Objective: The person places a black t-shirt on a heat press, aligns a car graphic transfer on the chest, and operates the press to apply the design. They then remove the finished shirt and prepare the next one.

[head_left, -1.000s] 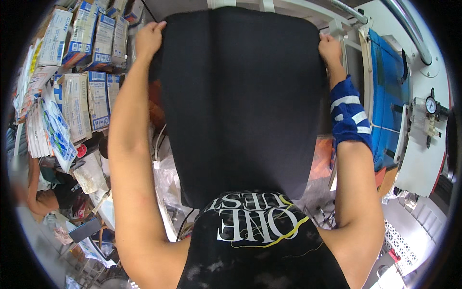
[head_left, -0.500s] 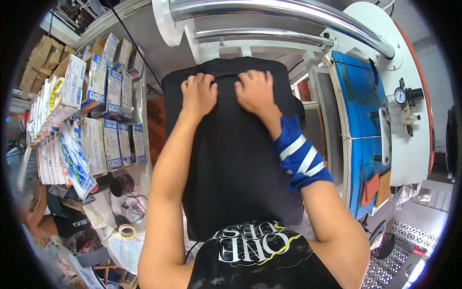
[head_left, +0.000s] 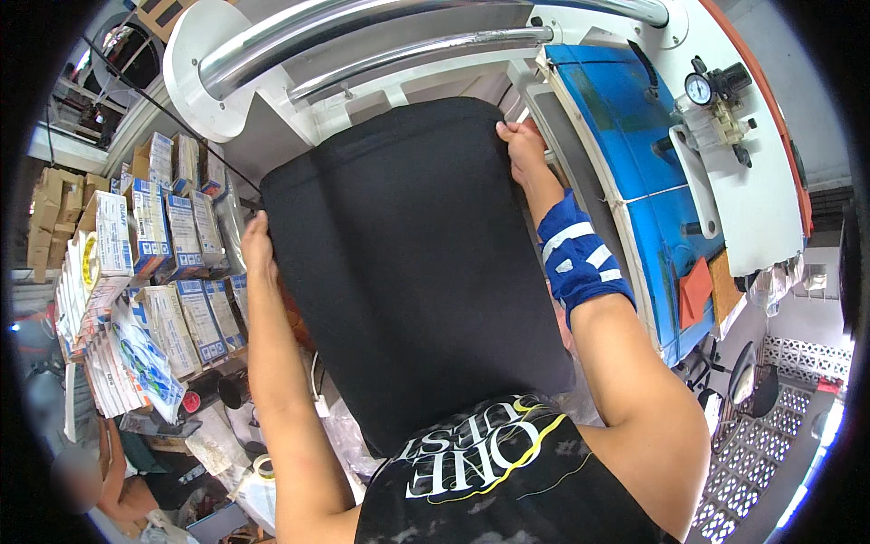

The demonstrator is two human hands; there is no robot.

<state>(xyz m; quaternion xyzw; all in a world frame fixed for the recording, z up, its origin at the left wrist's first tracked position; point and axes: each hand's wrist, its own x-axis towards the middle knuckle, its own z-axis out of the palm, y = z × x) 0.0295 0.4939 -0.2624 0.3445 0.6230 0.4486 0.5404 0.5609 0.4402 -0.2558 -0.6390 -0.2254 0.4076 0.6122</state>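
A black cloth (head_left: 408,272) lies smooth over a broad, round-cornered board in front of my body, with a soft fold running down it. My left hand (head_left: 258,245) is at the board's upper left edge, fingers closed against the cloth, partly hidden by it. Higher up, my right hand (head_left: 523,150) grips the cloth at the upper right corner with bent fingers. A blue sleeve band with white strips (head_left: 575,245) is around my right forearm.
A white machine with chrome bars (head_left: 390,41), blue padded panel (head_left: 616,136) and pressure gauge (head_left: 697,89) borders the top and right. Stacked boxes (head_left: 184,227) fill the left shelves; tape (head_left: 264,467) lies below them. Another person (head_left: 118,490) is at lower left. A chair (head_left: 743,381) stands right.
Half a second ago both hands lay on the cloth near its top middle; now they have moved apart to its side edges. The view has also turned, so the board looks tilted.
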